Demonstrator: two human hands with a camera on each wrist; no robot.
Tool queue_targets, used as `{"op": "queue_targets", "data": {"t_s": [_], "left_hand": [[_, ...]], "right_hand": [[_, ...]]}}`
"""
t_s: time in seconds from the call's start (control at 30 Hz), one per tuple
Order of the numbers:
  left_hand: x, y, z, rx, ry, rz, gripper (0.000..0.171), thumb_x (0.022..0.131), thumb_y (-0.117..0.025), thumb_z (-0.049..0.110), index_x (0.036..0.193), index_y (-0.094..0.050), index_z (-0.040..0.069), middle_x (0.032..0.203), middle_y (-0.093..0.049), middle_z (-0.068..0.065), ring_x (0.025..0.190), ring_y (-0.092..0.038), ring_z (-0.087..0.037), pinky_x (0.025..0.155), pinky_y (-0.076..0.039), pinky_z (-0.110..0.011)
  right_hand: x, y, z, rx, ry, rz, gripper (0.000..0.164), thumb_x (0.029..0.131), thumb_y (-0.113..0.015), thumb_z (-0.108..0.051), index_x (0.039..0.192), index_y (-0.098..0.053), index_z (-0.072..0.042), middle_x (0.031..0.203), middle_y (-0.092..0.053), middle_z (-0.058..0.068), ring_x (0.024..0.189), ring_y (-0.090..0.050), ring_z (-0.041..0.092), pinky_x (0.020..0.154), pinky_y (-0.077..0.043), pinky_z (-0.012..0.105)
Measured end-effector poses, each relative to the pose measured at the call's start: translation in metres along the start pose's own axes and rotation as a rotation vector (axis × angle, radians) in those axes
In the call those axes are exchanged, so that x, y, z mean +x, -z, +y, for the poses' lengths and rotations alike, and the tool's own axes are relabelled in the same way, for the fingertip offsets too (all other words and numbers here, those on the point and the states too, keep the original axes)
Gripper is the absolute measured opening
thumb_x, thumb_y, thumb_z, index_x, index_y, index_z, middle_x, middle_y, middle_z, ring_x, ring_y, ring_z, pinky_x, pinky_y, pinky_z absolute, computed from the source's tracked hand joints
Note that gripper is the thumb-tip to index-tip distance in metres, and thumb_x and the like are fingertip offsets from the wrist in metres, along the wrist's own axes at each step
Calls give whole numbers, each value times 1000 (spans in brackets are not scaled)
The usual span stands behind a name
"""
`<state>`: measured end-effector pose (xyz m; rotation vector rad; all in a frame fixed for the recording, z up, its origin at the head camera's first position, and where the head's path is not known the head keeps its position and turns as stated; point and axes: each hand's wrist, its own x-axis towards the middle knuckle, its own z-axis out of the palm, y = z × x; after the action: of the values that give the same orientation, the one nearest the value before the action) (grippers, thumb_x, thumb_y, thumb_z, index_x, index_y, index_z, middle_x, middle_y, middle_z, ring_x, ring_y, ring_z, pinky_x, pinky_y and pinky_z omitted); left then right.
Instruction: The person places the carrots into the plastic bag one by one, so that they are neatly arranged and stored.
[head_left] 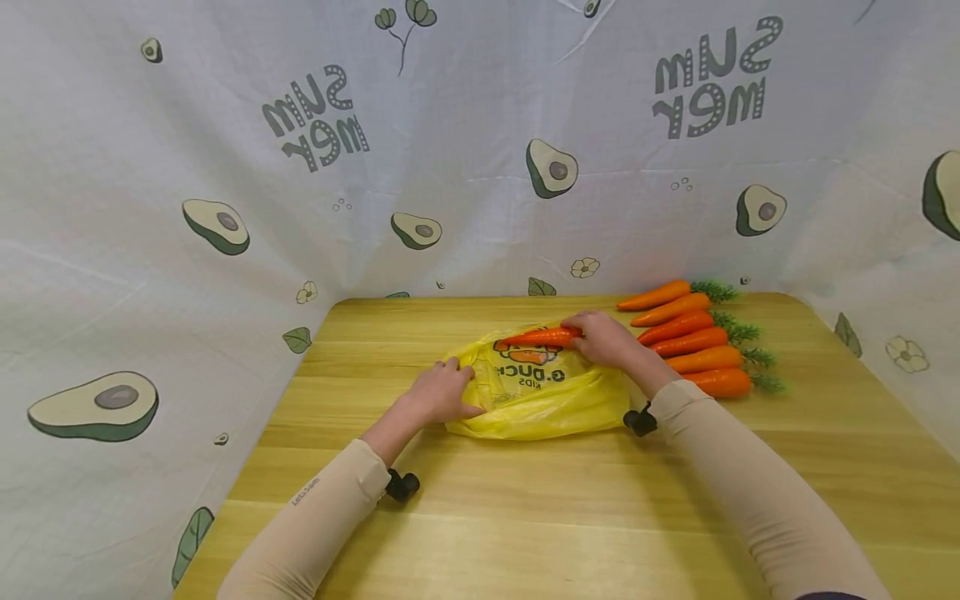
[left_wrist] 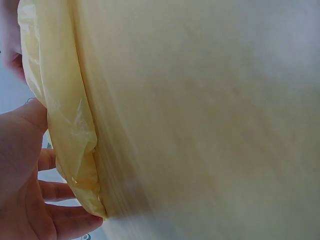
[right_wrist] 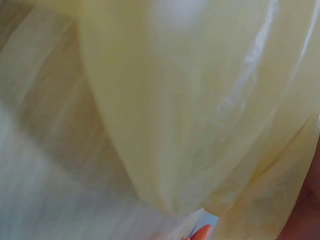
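Observation:
A yellow plastic bag (head_left: 555,412) with black print lies on the table, its mouth spread wide. My left hand (head_left: 438,393) is at the bag's left edge, thumb and fingers spread apart. In the left wrist view the fairly straight fingers (left_wrist: 57,191) touch the bag's rim (left_wrist: 70,120). My right hand (head_left: 603,337) grips an orange-red carrot (head_left: 536,337) by its thick end, over the bag's mouth. The carrot's thin tip points left; its top is hidden by the hand. In the right wrist view the bag (right_wrist: 190,100) covers most of the picture.
Several carrots (head_left: 697,342) with green tops lie in a row at the table's back right, close to my right forearm. A white cloth (head_left: 465,100) printed with avocados hangs behind the wooden table (head_left: 495,517).

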<state>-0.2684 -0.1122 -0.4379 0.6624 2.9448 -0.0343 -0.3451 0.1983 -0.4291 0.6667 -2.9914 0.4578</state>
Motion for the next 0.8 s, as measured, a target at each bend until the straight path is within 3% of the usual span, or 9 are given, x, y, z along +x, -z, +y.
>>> {"op": "queue_targets", "data": {"t_s": [0.33,0.67,0.8], "left_hand": [[0,0,2,-7,5,-9,75,88,-67,64,142,-56,13,137,-54,-15,120,-57,-35,92,-55,-48],[1,-1,1,-14,8,-10,74,88,-67,63,141,-56,13,137,-54,-15,120,-57,-35,92,-54,-48],[2,-2,0,-14,5,-9,73,88,-67,63,141,-56,13,137,-54,-15,120,-57,-35,92,-55,-48]], "right_hand": [[-5,-1,0,3,-6,-6,48,93,-70,-9,139,-60,-3,139,-59,24,129,-54,45,105,-43,60],[-7,-1,-2,-26,40,40,45,89,-73,-9,133,-65,-4,133,-64,20,123,-58,41,103,-46,58],[-13,2,-8,-45,74,94,41,88,-74,-9,128,-68,-4,132,-65,19,124,-57,41,105,-45,56]]}}
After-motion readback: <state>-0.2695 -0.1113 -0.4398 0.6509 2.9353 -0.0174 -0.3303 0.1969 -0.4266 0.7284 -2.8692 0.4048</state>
